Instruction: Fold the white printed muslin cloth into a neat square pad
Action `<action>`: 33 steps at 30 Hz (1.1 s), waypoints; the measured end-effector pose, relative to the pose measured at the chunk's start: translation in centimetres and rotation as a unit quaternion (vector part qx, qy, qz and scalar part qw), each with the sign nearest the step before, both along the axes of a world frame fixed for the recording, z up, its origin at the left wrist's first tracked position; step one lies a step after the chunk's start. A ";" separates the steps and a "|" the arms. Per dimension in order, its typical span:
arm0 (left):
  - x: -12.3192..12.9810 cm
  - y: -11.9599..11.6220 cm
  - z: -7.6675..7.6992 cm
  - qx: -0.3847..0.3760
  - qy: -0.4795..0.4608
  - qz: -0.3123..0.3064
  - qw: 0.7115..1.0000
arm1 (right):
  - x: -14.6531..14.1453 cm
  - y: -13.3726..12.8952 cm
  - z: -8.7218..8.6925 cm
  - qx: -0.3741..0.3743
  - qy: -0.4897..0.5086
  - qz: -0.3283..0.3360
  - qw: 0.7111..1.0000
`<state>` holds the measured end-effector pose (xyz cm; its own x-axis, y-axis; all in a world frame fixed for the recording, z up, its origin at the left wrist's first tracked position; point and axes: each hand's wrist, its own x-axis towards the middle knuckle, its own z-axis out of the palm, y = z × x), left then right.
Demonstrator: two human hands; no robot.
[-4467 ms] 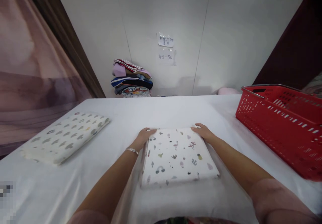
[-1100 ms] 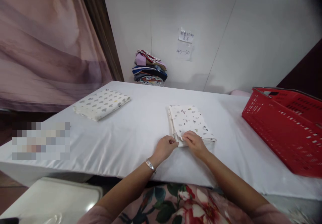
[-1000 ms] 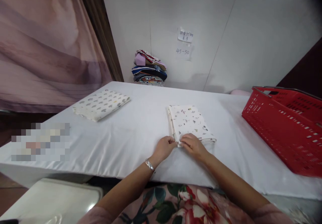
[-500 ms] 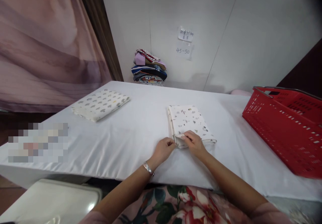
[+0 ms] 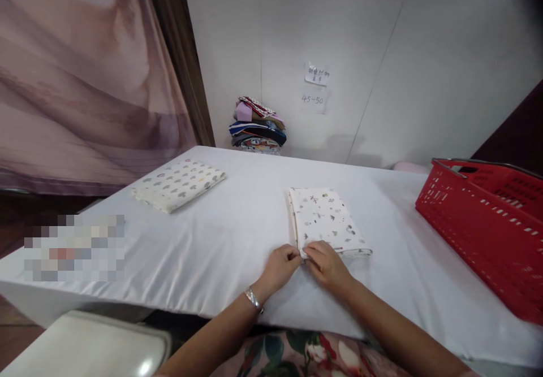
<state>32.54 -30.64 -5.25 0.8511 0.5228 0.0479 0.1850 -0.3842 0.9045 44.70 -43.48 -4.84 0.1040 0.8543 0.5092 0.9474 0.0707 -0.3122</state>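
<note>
While L hand & R hand pinch folded cloth at corner, white-draped tbl fronts gray wall w/ signs.

Small plant motifs dot the nearer white cloth.

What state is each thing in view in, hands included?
Small-print cloth: folded, lying flat
Left hand: curled at that cloth's near left corner, grip unclear
Right hand: bent over the same corner, grip unclear
Grey-print cloth: folded, lying flat
Red basket: upright, open-topped
Stacked fabrics: folded, piled up
White table cover: spread, wrinkled towards the front
Bracelet: being worn
Paper notes: stuck to the wall
</note>
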 end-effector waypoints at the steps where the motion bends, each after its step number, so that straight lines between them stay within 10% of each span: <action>1: 0.0 0.0 0.0 -0.003 -0.003 -0.005 1.000 | 0.0 0.0 -0.1 0.005 -0.005 -0.002 1.000; 14: -0.3 2.1 0.7 -0.075 0.013 -0.106 0.991 | -0.6 -0.2 -1.1 0.000 -0.010 -0.018 1.000; 25: 7.6 7.1 2.1 0.012 0.099 0.064 0.993 | -0.4 -0.2 -2.2 0.051 -0.002 -0.041 0.998; 33: 8.6 7.6 1.5 0.021 0.128 0.101 0.986 | -0.5 -0.2 -2.2 0.069 0.023 -0.040 0.997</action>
<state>41.15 -23.06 -3.72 0.7169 0.6852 -0.1291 0.4813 -0.3524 0.8026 44.22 -43.68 -7.03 0.1941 0.7648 0.6144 0.9368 0.0413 -0.3473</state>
